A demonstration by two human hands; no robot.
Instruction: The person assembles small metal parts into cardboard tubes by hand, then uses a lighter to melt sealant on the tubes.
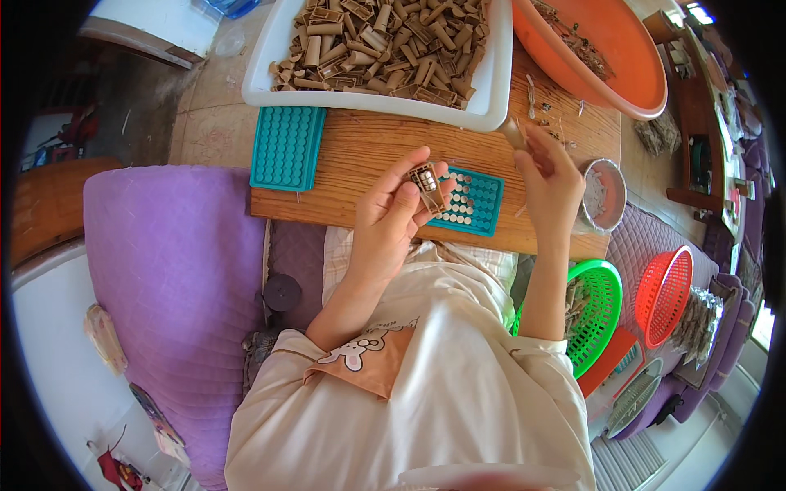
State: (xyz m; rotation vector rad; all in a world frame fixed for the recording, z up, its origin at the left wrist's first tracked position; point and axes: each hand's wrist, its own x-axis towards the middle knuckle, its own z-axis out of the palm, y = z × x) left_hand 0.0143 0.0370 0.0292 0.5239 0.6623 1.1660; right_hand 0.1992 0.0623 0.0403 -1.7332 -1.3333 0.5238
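My left hand (389,209) is closed around a small brown plastic casing (426,186), tilted with its hollow side up. Shiny silver pieces sit inside it. Just below and right of those fingers lies a teal tray (487,204) with rows of round cells, some holding white discs; the hand hides part of it. My right hand (550,176) is raised over the table's right side, thumb and fingers pinched on the end of a tan, curved plastic shell (514,133) near the white bin's corner. Many similar brown shells (377,53) fill the white bin (368,100).
Another teal tray (286,147) lies on the wooden table's (352,135) left. An orange basin (630,90) overhangs the back right, and a round tub (604,196) stands at the right edge. Beside me are a purple padded cover (172,303) and a green basket (602,327).
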